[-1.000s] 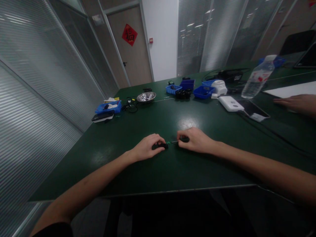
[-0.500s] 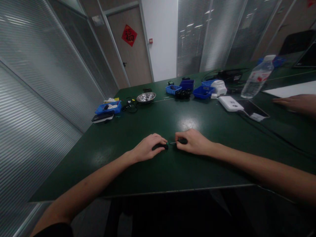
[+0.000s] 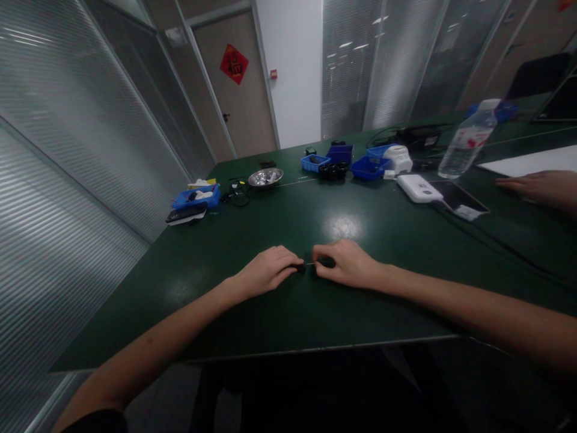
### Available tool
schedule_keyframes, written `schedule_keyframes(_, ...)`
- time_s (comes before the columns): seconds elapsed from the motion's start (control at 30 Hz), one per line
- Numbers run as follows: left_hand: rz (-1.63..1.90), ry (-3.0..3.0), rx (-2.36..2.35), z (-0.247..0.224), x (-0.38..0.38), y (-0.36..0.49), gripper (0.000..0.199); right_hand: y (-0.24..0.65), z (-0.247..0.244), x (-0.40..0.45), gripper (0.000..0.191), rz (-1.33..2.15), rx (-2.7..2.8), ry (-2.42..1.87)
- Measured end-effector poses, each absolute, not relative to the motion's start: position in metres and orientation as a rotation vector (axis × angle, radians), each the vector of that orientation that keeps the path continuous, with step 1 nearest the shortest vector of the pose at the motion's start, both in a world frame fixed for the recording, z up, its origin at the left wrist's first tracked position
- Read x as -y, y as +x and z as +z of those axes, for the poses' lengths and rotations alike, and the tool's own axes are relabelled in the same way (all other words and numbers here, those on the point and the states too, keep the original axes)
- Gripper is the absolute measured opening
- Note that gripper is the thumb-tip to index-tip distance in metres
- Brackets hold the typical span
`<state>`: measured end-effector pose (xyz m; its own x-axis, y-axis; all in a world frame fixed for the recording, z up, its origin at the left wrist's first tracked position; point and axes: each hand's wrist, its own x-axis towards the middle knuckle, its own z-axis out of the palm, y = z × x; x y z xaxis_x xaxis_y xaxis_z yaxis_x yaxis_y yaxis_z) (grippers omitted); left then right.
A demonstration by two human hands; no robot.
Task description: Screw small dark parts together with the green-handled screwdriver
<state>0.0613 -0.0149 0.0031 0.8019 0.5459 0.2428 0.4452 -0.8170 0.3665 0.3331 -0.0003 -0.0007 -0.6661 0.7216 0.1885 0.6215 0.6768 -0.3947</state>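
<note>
Low over the green tabletop, my left hand (image 3: 265,269) is closed on a small black part (image 3: 300,268), whose kind I cannot make out; my fingers cover most of it. My right hand (image 3: 346,263) pinches the dark handle of a screwdriver (image 3: 329,262). Its thin metal shaft points left at the end of the black part. Whether the tip touches the part or sits inside it, I cannot tell.
A metal bowl (image 3: 265,178) and a blue tray (image 3: 195,196) stand at the back left. Blue bins (image 3: 370,169), a white box-shaped device (image 3: 419,189), a phone (image 3: 457,197) and a water bottle (image 3: 469,141) are rightward. Another person's hand (image 3: 541,187) rests at the far right.
My right hand has moved slightly left with the screwdriver, so less of its shaft shows between my hands. A green spot at the black part's end is no longer visible.
</note>
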Motion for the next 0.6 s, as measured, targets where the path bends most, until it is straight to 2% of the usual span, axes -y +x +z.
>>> schedule_keyframes(0.27,0.433,2.64,-1.05,-0.001,-0.012,0.004,0.028,0.337,-0.002,-0.001,0.017,0.449,2.528,-1.102)
schedule_keyframes(0.47,0.43,2.376,-1.732,-0.004,-0.053,-0.154,0.046,0.337,-0.003,-0.002,0.018,0.466,2.519,-1.11)
schedule_keyframes(0.6,0.247,1.988,-2.287,0.006,-0.045,-0.262,0.042,0.338,-0.005,-0.004,0.018,0.458,2.514,-1.097)
